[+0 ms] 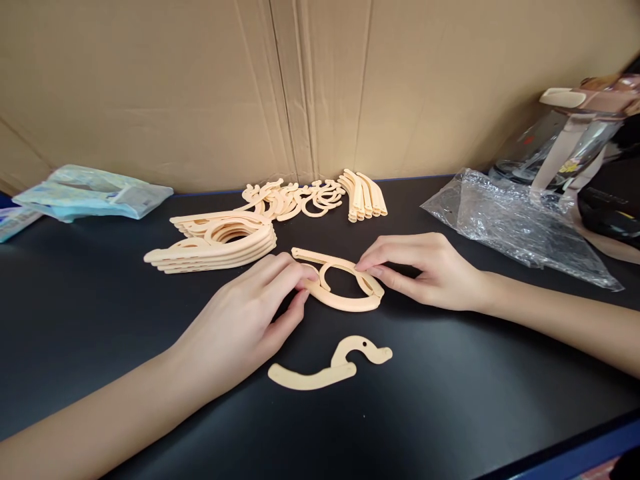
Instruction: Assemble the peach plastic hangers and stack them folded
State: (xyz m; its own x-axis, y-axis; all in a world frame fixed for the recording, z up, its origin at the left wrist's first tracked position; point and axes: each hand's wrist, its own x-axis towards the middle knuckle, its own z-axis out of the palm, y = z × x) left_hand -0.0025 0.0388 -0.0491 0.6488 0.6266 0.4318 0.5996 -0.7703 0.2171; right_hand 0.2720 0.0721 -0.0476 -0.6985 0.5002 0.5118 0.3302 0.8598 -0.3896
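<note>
A peach-coloured folding clothes hanger (345, 303) lies flat between my hands, with a ring-shaped hook in its middle. My left hand (250, 310) pinches its near left arm between thumb and fingers. On the far right side, my right hand (427, 270) has thumb and fingertips closed on the hanger's edge. Closer to me rests a separate hanger part (313, 380), a curved arm joined to a hook with a small hole. Behind my left hand is a neat stack of folding hangers (220, 252).
Loose hook pieces (287, 200) are heaped at the back, beside several hanger arms (365, 197). A clear plastic bag (520, 227) and a transparent bottle (540, 143) are on the right. A pale blue packet (95, 193) lies back left. Cardboard (175, 93) stands behind the black table (425, 400).
</note>
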